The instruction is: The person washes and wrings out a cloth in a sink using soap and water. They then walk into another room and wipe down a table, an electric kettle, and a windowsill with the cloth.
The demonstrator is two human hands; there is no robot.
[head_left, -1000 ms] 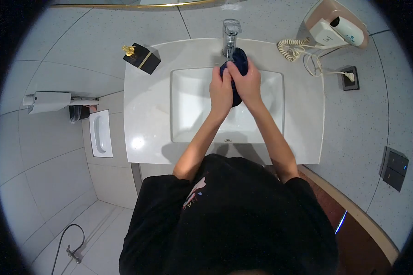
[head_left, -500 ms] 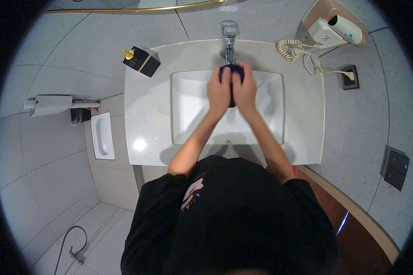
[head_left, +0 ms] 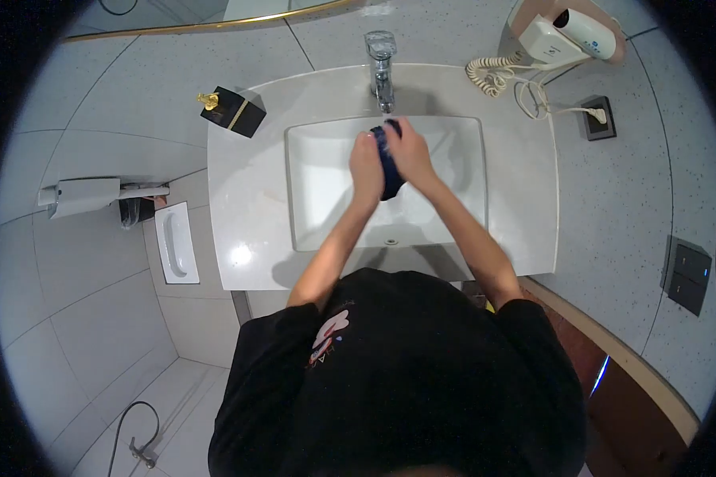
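Over the white sink (head_left: 318, 215), both hands grip a dark navy cloth (head_left: 391, 176), bunched up and hanging down between the wrists. On the cloth's left side my left hand (head_left: 365, 163) is closed around it. My right hand (head_left: 410, 153) is closed on its upper right part, the fingers bent over the top. The cloth's exact kind cannot be made out. Just above the fingertips stands the chrome faucet (head_left: 381, 71), its spout pointing at the hands. Whether water runs from it is unclear.
A black soap dispenser with a gold pump (head_left: 235, 112) stands on the counter's (head_left: 250, 207) back left. At the upper right hang a hair dryer (head_left: 585, 36) and its coiled cord (head_left: 493, 75), plugged into a wall socket (head_left: 599, 118). A mirror's gold edge (head_left: 215, 26) runs along the top.
My hands have shifted from side by side to staggered on the cloth, and more of the cloth shows between them. The camera view has shifted slightly.
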